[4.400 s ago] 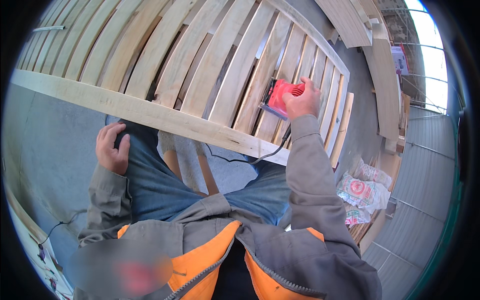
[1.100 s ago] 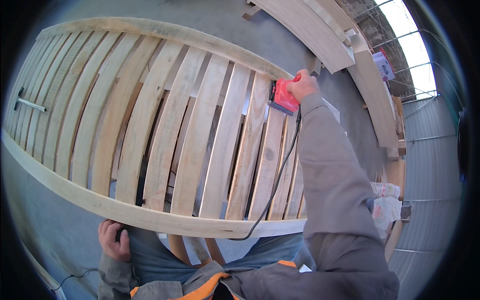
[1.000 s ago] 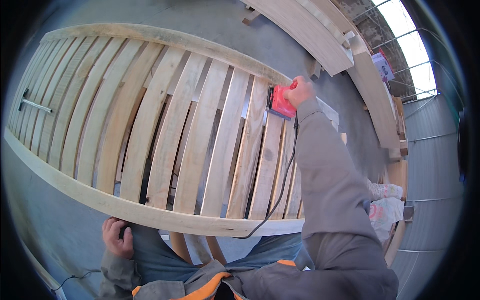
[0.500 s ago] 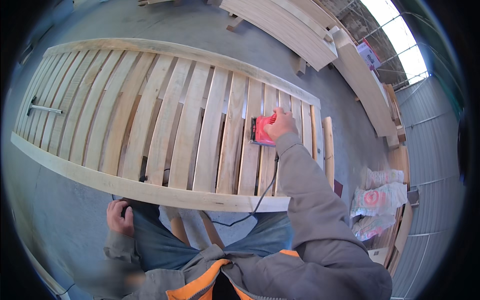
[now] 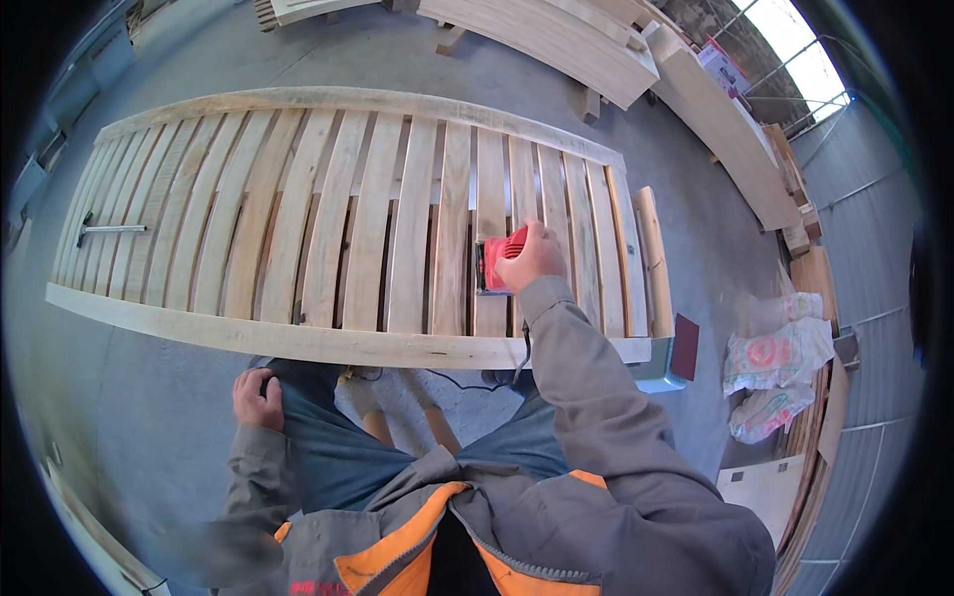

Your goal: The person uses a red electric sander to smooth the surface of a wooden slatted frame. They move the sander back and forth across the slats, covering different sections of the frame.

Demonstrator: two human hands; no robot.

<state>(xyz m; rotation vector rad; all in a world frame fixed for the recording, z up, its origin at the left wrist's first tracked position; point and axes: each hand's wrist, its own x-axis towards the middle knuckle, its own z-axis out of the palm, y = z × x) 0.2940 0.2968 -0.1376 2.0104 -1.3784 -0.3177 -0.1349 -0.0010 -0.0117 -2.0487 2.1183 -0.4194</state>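
Note:
My right hand is closed around a red electric sander, whose dark-edged pad rests on the slats of a long wooden frame. From the sander a black cord drops over the frame's near rail. At my left thigh, my left hand rests with curled fingers; no tool shows in it. Toward the frame's left end, a hammer with a pale handle and dark head lies across the slats. Pale slats run crosswise between the two long rails, with gaps between them.
Stacked boards stand beyond the frame. More long panels lie along the right, near printed white sacks. A loose wood piece stands by the frame's right end, and a dark red board is below it.
The view has shifted, revealing more floor on the right. My right hand and the sander have come nearer to me along the slats. My left hand stays by my thigh.

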